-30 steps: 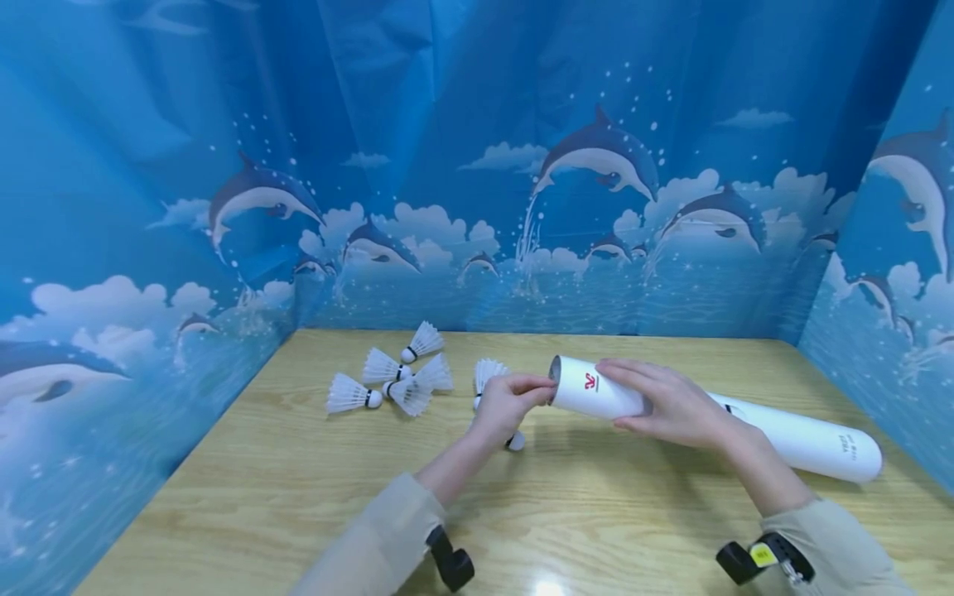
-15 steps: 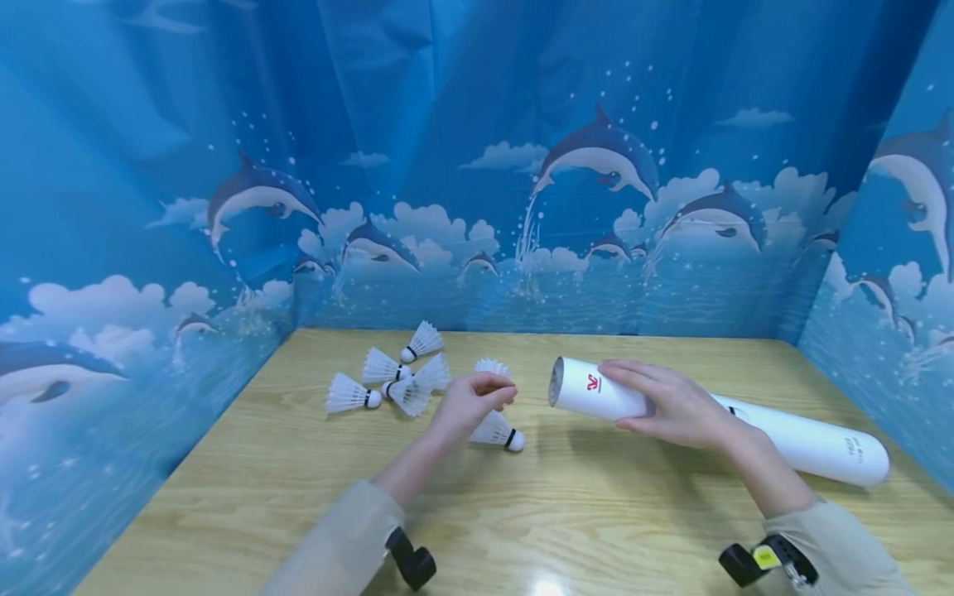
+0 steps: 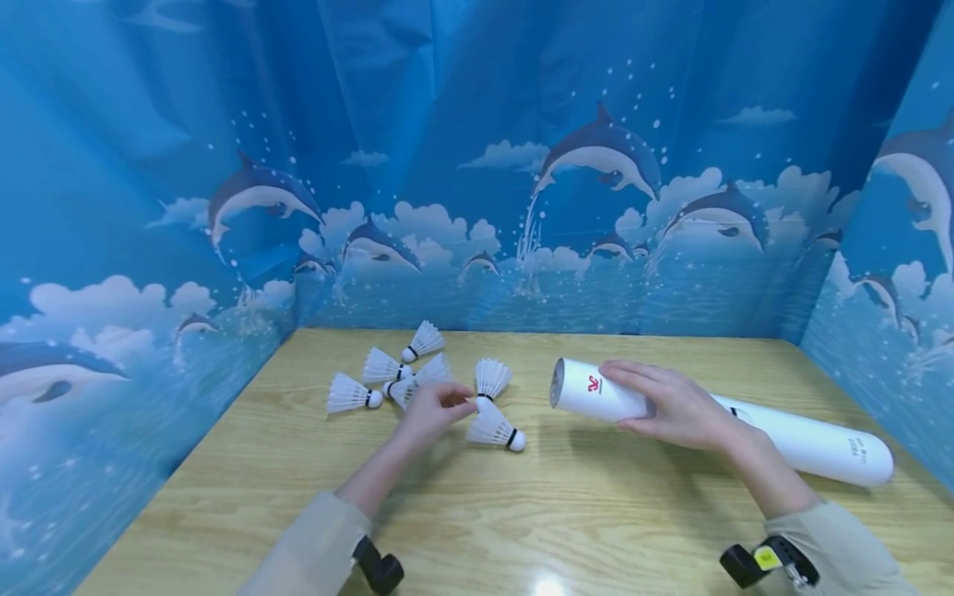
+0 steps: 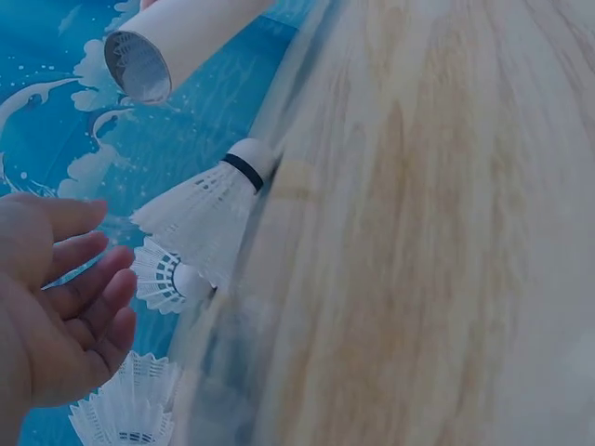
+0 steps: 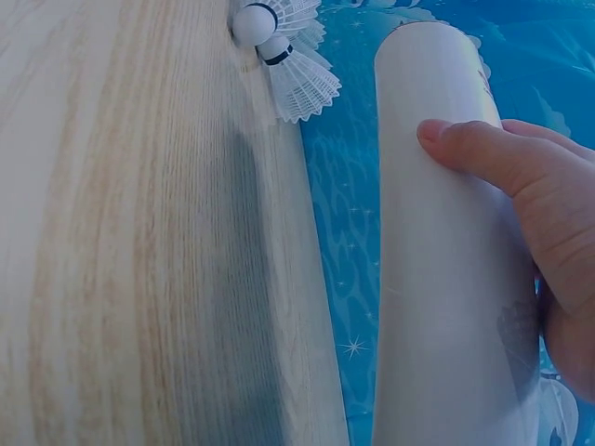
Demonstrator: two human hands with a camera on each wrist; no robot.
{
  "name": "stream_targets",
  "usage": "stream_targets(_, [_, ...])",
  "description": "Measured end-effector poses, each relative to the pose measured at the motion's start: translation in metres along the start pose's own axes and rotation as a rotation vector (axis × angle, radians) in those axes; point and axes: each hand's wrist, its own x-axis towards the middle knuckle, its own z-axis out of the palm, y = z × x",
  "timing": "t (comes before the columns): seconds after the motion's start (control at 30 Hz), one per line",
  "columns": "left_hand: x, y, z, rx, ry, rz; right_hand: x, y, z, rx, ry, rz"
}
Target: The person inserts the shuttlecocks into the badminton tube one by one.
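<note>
Tube (image 3: 715,418) lies lengthwise, mouth leftward, right hand (image 3: 674,406) clasping; left hand (image 3: 432,410) loose, empty.

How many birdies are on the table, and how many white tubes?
Shuttlecocks: 6 lie on the table in the head view, some bunched together by the left hand
White tube: 1, gripped by the right hand
Total: 7 things
</note>
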Motion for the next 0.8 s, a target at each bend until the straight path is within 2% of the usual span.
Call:
stream_targets(0.23, [-0.0050,-0.0091,0.0023,0.005,-0.118,0.003,-0.0004,-0.0004,-0.0003,-0.002,0.007,-0.004])
stream_targets(0.57, [-0.0062,-0.0091,0.0090,0.071,-0.147,-0.030,-0.0026,-0.0014,-0.0005,-0.002,0.001,0.019])
stream_targets(0.8, [-0.0076,-0.0078,0.0097,0.084,-0.130,0.025,-0.0028,-0.0006,-0.0011,-0.003,-0.001,0.019])
